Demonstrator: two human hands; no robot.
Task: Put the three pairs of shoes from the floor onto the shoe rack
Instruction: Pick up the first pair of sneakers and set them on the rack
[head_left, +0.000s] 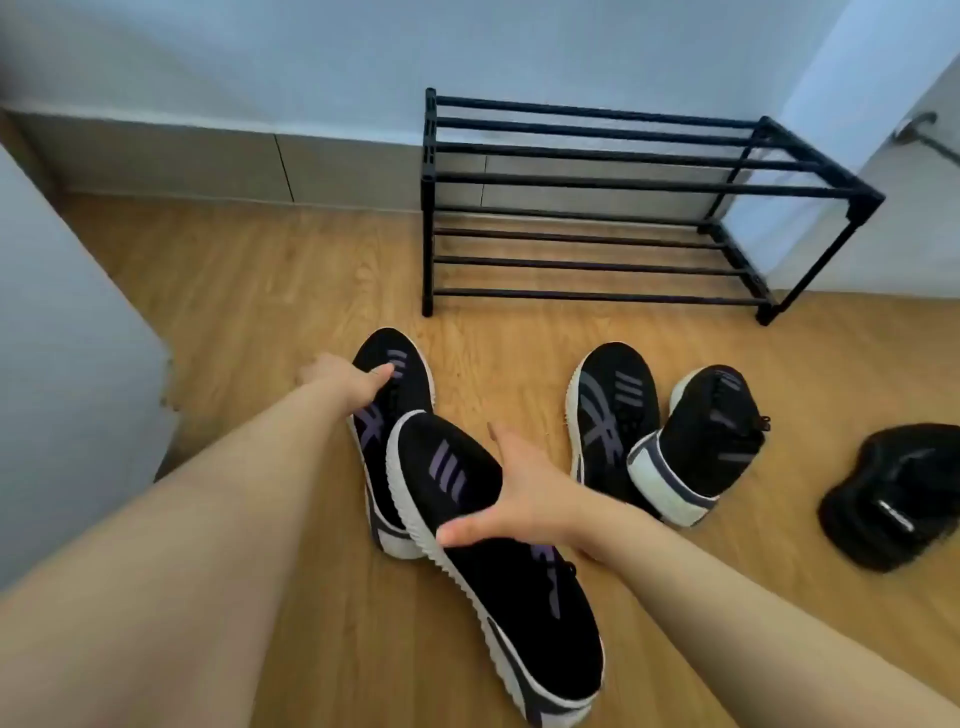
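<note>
The left hand (340, 378) pinches the far sneaker (390, 395) and the right hand (519, 499) spreads over the near sneaker (498, 561); both look light, with soft uppers, best gripped at the collar.

Fingers of left hand (347, 379) hidden behind far sneaker (400, 384); grip not determinable. Heel of far sneaker covered by near sneaker (498, 561), lying across it. Right hand (519, 499) masking part of near sneaker's upper; contact under palm not visible. Rear of third sneaker (613, 415) concealed by tipped fourth sneaker (696, 441). Black object (898, 493) at right blurred, cut by frame edge; identity and white marking unreadable. Both forearms cut off at lower edge. Metal fitting (917, 132) at upper right blurred, truncated.
</note>
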